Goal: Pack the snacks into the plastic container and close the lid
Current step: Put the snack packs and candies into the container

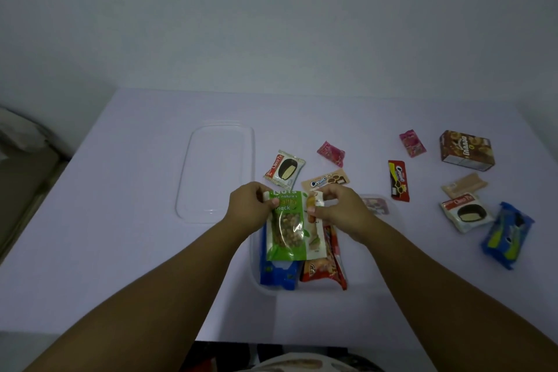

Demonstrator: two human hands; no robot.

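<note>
A green and white nut pouch (288, 228) hangs over the clear plastic container (389, 205). My left hand (250, 208) pinches its top left corner and my right hand (341, 208) pinches its top right corner. Under the pouch, inside the container, lie a blue packet (279, 276) and a red packet (327, 269). The clear lid (216, 174) lies flat on the table to the left of the container.
Loose snacks lie to the right on the white table: two Choco Pie packs (285, 169) (466, 211), a cream biscuit pack (327, 180), two pink candies (331, 153) (412, 142), a red cookie pack (398, 180), a brown box (466, 150), a wafer (465, 186), a blue cookie pack (507, 235).
</note>
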